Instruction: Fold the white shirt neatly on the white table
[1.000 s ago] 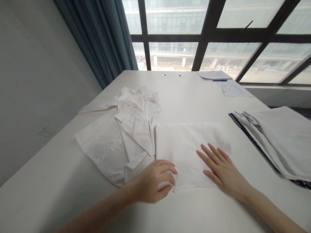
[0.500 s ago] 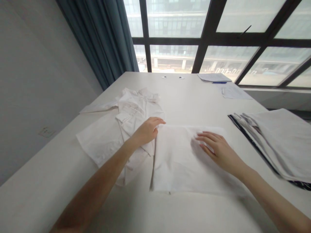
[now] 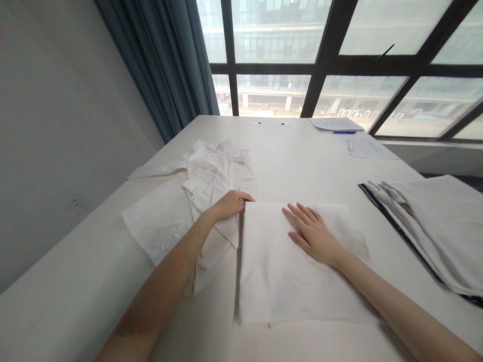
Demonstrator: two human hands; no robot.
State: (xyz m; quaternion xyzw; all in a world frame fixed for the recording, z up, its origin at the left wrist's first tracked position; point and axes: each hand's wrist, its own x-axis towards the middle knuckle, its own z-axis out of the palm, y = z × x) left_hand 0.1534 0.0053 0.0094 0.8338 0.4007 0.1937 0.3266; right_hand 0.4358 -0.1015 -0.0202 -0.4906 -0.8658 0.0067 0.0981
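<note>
A folded white cloth [image 3: 287, 281] lies flat on the white table [image 3: 309, 166] in front of me. My left hand [image 3: 230, 204] pinches the cloth's far left corner, fingers closed on the edge. My right hand [image 3: 311, 232] lies flat and open on the cloth's upper middle, palm down. A crumpled white shirt [image 3: 204, 201] is spread just left of the cloth, under my left forearm.
A stack of folded grey and dark-edged fabrics [image 3: 433, 221] sits at the right edge. Papers [image 3: 368, 148] and a blue pen [image 3: 344, 132] lie at the far side near the window. A teal curtain [image 3: 166, 65] hangs at the back left.
My left hand went from the cloth's near left corner up to its far left corner. My right hand slid from the near right part towards the upper middle.
</note>
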